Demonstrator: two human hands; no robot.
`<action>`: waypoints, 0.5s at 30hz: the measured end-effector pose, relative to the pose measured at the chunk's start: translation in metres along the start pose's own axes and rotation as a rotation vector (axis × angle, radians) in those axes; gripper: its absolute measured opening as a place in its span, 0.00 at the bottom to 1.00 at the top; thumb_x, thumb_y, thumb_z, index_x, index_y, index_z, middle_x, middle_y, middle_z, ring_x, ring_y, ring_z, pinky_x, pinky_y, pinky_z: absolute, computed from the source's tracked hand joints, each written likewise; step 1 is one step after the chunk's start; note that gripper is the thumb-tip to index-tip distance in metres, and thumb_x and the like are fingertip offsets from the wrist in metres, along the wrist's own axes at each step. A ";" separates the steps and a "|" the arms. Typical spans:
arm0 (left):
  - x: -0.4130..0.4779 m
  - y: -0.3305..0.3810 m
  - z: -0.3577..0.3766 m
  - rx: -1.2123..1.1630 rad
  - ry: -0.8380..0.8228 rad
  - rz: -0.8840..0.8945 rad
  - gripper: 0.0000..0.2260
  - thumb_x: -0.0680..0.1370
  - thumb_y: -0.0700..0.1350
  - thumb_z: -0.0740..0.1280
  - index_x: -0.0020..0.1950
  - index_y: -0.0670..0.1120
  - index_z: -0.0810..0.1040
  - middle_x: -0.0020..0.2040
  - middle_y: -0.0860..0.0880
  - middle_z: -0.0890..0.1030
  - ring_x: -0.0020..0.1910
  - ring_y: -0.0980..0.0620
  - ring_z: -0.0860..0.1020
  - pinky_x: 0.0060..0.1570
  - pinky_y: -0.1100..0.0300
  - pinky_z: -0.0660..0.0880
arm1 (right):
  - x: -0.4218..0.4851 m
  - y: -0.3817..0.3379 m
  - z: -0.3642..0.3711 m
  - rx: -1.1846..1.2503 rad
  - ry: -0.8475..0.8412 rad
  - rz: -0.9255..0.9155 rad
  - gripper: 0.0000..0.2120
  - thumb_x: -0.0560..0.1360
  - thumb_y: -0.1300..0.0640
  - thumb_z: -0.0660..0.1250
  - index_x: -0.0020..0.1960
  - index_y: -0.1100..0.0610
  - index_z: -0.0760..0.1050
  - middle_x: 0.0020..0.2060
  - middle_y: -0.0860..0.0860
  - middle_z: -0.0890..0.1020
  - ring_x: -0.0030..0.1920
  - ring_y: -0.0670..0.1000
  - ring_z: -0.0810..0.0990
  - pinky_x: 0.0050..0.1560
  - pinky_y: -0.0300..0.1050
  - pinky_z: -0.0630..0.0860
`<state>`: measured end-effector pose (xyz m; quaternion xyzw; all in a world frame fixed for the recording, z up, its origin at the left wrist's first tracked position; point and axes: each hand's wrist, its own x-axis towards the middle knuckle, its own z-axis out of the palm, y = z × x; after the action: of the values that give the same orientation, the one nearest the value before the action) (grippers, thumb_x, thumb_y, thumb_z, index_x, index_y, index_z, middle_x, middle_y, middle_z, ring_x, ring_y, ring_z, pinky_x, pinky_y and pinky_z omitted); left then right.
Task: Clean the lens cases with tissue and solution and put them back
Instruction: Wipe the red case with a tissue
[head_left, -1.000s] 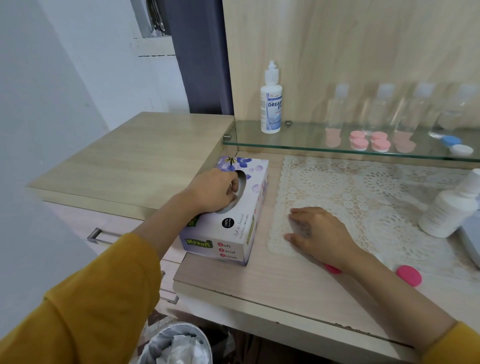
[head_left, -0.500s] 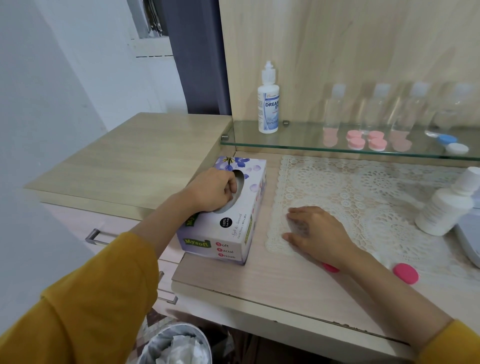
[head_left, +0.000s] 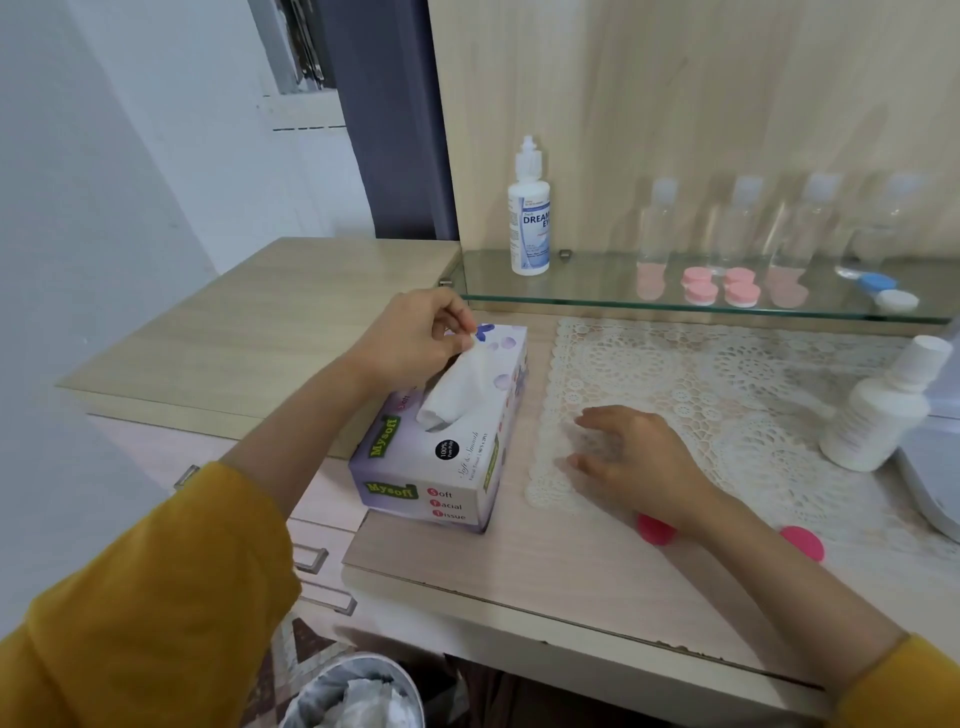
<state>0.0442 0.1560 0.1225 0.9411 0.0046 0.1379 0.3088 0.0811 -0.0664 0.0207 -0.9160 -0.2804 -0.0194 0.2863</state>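
Lens-case caps (head_left: 655, 529), pink, lie on desk (head_left: 519, 571) by R wrist; more lens cases (head_left: 701, 293) on glass shelf (head_left: 597, 291). Tissue (head_left: 457, 389) now coming out of tissue box (head_left: 431, 467): L hand (head_left: 415, 338), in the slot a sec ago, pinches it and lifts. R hand (head_left: 639, 457) flat, fingers loose, on lace mat (head_left: 753, 374). Wiping prob. next.

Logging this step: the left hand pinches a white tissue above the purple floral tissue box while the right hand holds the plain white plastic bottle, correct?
No: the head view shows the right hand resting on the cream lace mat, apart from the plain white plastic bottle. The left hand does pinch a white tissue above the purple floral tissue box.
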 end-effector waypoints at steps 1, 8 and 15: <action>0.000 0.006 -0.002 -0.020 0.001 0.012 0.06 0.73 0.36 0.68 0.41 0.47 0.75 0.33 0.56 0.71 0.30 0.59 0.67 0.32 0.75 0.65 | 0.000 -0.001 -0.004 0.021 0.026 0.003 0.21 0.72 0.49 0.68 0.63 0.55 0.74 0.64 0.48 0.74 0.65 0.50 0.71 0.64 0.45 0.67; 0.000 0.050 0.013 -0.114 -0.065 0.115 0.09 0.73 0.38 0.69 0.39 0.52 0.75 0.37 0.55 0.76 0.33 0.63 0.71 0.34 0.74 0.69 | -0.013 -0.018 -0.044 0.361 0.368 -0.014 0.07 0.75 0.55 0.66 0.48 0.56 0.81 0.44 0.47 0.82 0.45 0.46 0.79 0.49 0.40 0.75; -0.009 0.080 0.064 -0.128 -0.130 0.250 0.08 0.72 0.37 0.70 0.40 0.49 0.75 0.35 0.59 0.74 0.30 0.65 0.70 0.34 0.74 0.66 | -0.031 -0.011 -0.058 0.699 0.279 0.175 0.06 0.68 0.60 0.73 0.38 0.62 0.80 0.34 0.59 0.81 0.34 0.51 0.76 0.36 0.38 0.72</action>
<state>0.0460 0.0531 0.1172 0.9197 -0.1415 0.1142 0.3480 0.0568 -0.1060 0.0689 -0.7723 -0.1491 -0.0228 0.6171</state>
